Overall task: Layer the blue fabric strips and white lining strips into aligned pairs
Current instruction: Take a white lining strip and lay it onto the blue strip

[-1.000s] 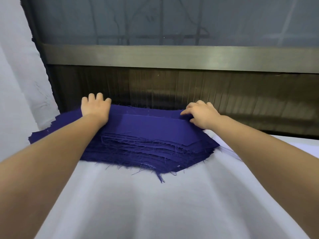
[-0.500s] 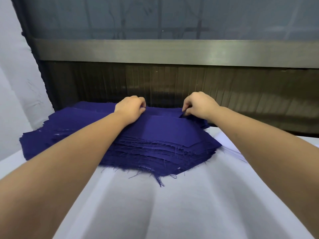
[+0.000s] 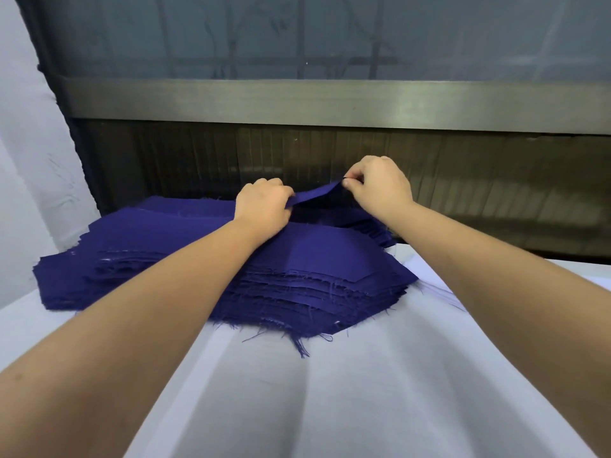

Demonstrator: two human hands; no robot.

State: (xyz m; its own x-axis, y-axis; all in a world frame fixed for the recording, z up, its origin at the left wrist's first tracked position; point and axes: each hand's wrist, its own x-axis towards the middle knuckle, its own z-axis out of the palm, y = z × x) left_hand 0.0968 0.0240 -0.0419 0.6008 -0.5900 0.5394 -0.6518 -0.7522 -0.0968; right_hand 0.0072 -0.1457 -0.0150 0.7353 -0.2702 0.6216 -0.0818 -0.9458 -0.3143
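Note:
A thick stack of dark blue fabric strips with frayed edges lies on white fabric at the far side of the table. The top blue strip is lifted along its far edge. My left hand grips that far edge near its middle. My right hand pinches the same edge further right and holds it raised above the stack. White lining strips peek out from under the stack at its right side.
A dark ribbed panel and a metal window rail stand right behind the stack. A white wall rises at the left. The wide white fabric covers the table from the stack to me.
My left hand slid right from the stack's left part toward the right hand. Both hands took hold of the top strip's far edge and lifted it off the stack.

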